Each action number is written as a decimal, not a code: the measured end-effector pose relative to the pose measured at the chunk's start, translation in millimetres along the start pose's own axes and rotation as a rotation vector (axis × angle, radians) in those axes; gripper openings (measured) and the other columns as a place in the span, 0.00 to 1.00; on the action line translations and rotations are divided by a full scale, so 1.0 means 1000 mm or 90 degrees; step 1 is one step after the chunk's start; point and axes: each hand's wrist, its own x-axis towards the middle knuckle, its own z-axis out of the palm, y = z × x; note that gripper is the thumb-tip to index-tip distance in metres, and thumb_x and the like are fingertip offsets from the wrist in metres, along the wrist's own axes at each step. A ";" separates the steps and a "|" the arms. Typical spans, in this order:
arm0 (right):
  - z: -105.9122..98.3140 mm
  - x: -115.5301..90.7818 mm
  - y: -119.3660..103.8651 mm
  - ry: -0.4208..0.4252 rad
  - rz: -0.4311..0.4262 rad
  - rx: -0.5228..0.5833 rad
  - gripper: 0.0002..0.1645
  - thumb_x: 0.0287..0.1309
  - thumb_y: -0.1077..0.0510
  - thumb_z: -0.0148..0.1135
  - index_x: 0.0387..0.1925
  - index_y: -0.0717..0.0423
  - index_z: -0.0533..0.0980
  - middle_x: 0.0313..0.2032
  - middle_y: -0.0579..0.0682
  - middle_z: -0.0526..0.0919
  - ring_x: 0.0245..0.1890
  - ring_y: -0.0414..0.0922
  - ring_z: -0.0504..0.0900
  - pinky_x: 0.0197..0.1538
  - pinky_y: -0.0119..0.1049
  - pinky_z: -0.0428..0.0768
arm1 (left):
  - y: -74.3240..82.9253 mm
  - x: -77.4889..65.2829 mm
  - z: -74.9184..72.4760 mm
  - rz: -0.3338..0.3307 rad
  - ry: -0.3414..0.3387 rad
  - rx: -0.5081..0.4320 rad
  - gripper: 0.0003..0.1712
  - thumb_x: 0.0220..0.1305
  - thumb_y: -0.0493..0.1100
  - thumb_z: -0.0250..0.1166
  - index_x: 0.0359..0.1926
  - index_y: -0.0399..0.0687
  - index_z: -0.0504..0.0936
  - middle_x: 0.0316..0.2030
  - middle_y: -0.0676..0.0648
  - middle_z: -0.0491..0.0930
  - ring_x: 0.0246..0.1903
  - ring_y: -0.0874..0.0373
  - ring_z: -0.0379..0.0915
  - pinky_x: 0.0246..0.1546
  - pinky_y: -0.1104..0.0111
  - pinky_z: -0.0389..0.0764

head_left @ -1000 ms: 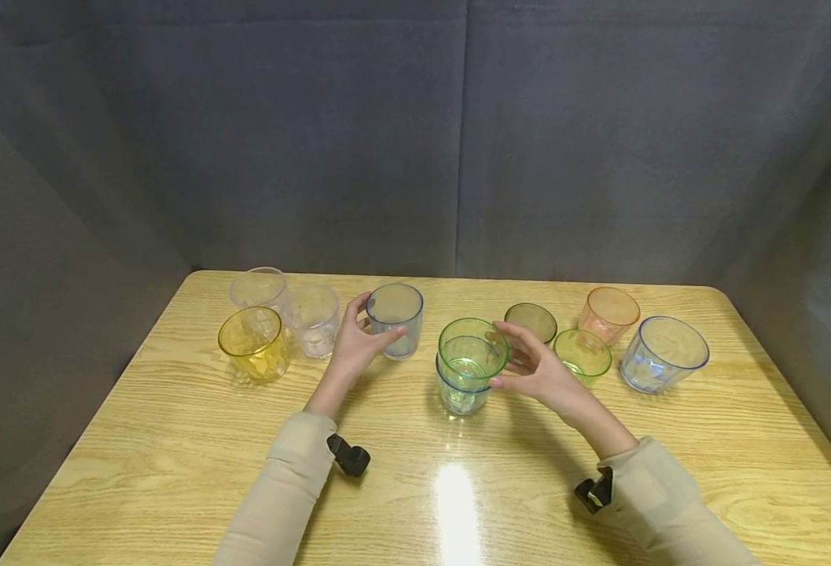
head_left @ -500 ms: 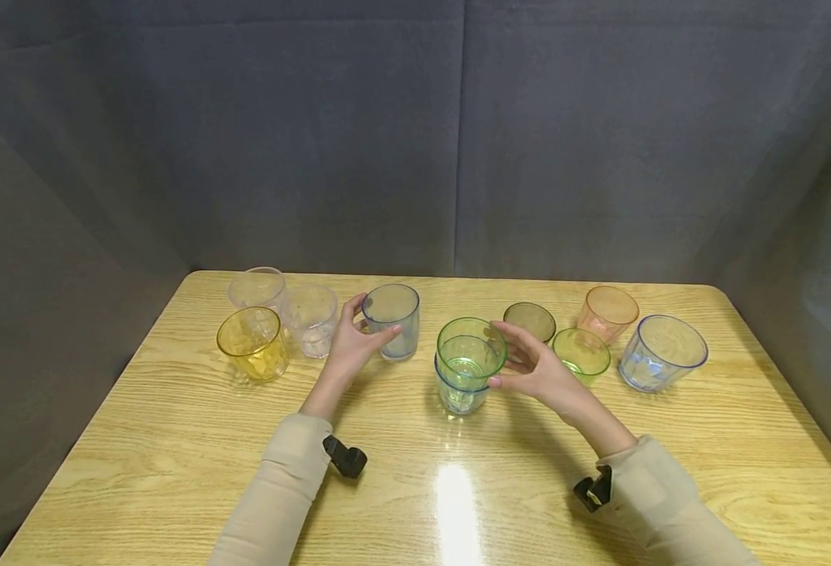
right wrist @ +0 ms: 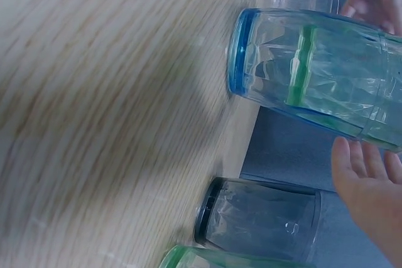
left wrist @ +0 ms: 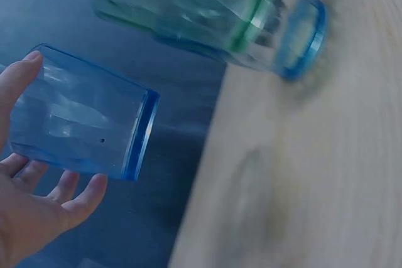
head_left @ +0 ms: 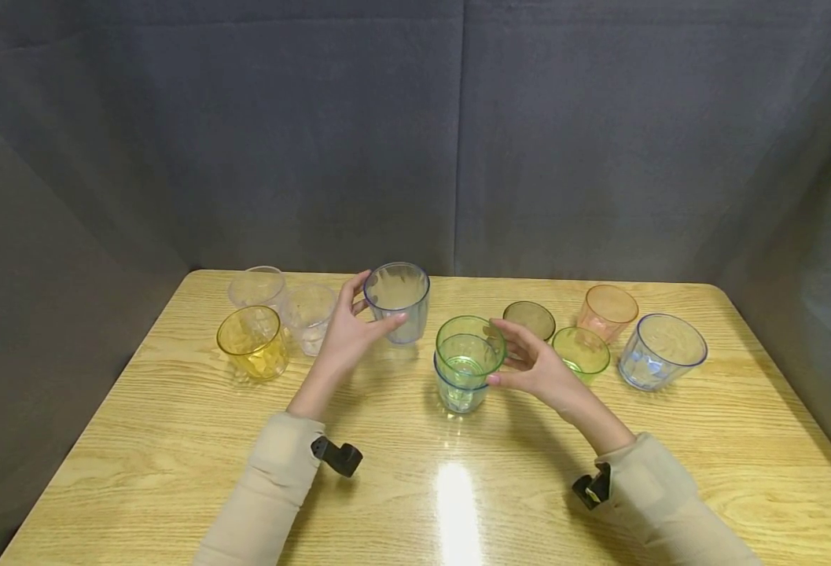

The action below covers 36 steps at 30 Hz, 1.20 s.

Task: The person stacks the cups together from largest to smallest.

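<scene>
My left hand (head_left: pixel 344 338) grips a clear blue-tinted cup (head_left: pixel 398 314) from its left side, thumb in front and fingers behind. In the left wrist view this blue-tinted cup (left wrist: pixel 81 117) is off the table, its base well away from the wood. Near the middle of the table, a green cup (head_left: pixel 466 363) sits nested inside a blue-rimmed cup (head_left: pixel 461 399), which stands upright on the wood. My right hand (head_left: pixel 549 379) holds the green cup's right side near the rim between thumb and fingers. The right wrist view shows the green base (right wrist: pixel 303 66) inside the blue-rimmed cup.
At the left stand a yellow cup (head_left: pixel 255 350) and two colourless cups, one (head_left: pixel 255 284) behind the other (head_left: pixel 310 314). To the right are a smoky-dark cup (head_left: pixel 530 318), another green cup (head_left: pixel 582 350), an orange cup (head_left: pixel 608 314) and a blue-rimmed cup (head_left: pixel 659 358). Dark curtains (head_left: pixel 316 141) surround the table.
My left hand has lifted the blue-tinted cup off the table, raising it slightly. The right hand and the nested cups have stayed in place.
</scene>
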 end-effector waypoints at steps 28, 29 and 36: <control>0.001 0.004 0.002 0.016 0.006 -0.007 0.49 0.51 0.65 0.69 0.71 0.58 0.55 0.69 0.63 0.61 0.69 0.61 0.62 0.71 0.55 0.61 | 0.059 -0.024 0.011 0.075 -0.073 -0.090 0.49 0.52 0.34 0.71 0.71 0.55 0.56 0.69 0.52 0.59 0.68 0.50 0.58 0.64 0.55 0.71; 0.002 0.004 0.002 0.015 0.006 -0.006 0.49 0.51 0.65 0.69 0.71 0.58 0.55 0.69 0.63 0.61 0.69 0.61 0.61 0.71 0.55 0.61 | 0.060 -0.024 0.013 0.076 -0.078 -0.094 0.49 0.52 0.33 0.71 0.71 0.55 0.56 0.69 0.51 0.59 0.68 0.50 0.59 0.64 0.55 0.71; 0.002 0.003 0.002 0.015 0.004 -0.004 0.48 0.51 0.64 0.69 0.71 0.59 0.55 0.69 0.63 0.60 0.69 0.61 0.60 0.72 0.55 0.60 | 0.061 -0.028 0.024 0.087 -0.115 -0.096 0.50 0.51 0.31 0.71 0.71 0.53 0.56 0.68 0.47 0.60 0.67 0.49 0.61 0.63 0.54 0.72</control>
